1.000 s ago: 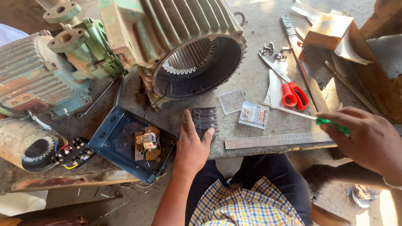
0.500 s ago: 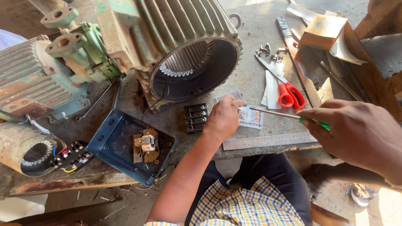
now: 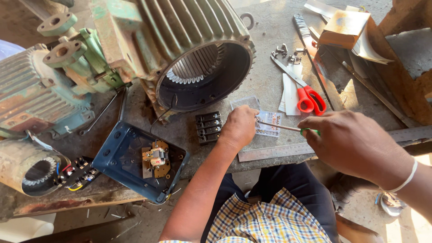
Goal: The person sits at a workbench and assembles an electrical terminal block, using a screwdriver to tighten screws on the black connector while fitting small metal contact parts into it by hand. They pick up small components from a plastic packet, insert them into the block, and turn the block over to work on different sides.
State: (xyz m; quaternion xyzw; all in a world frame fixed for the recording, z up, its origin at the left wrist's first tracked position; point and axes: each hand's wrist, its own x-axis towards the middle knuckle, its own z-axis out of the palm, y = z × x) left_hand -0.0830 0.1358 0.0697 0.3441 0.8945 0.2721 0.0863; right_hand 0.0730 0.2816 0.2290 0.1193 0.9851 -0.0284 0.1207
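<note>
Fingers of the left hand (image 3: 240,126), curled together, now press on the clear plastic parts box (image 3: 268,124) just right of the black terminal block (image 3: 209,128), having left that block; right hand (image 3: 355,144) fingers pinch a green-handled screwdriver (image 3: 281,128) (tip at the box), so work has shifted there

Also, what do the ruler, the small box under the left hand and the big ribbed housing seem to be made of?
The ruler looks like bare steel: flat, grey, dull shine. The small box under the left hand seems clear plastic, since the bench shows through it. The ribbed housing looks like cast metal with worn green paint and rusty patches; which metal is unclear.
</note>
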